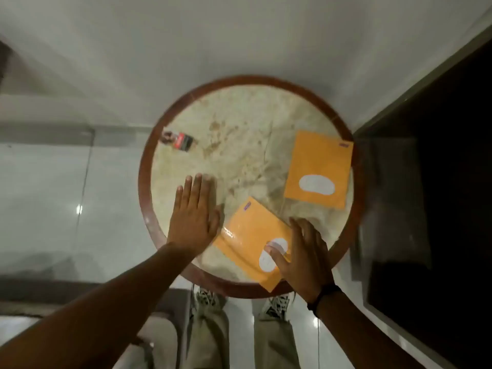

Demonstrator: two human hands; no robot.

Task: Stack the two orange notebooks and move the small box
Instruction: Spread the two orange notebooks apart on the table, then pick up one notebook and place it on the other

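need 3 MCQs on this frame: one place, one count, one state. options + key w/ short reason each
1. Where on the round table is the small box?
A. far left, near the rim
B. on top of a notebook
C. near right, under the right hand

2. How many orange notebooks are on the table?
A. one
B. two
C. three

3. What is the state of the two notebooks?
A. stacked on each other
B. lying flat and apart
C. both lifted off the table

Key:
1. A, the box lies alone by the far-left rim, away from both hands.
2. B, the near notebook and the far notebook are the only ones.
3. B, bare tabletop shows between them; the right hand rests on the near one, thumb on its white label, and the left hand is open and flat beside it.
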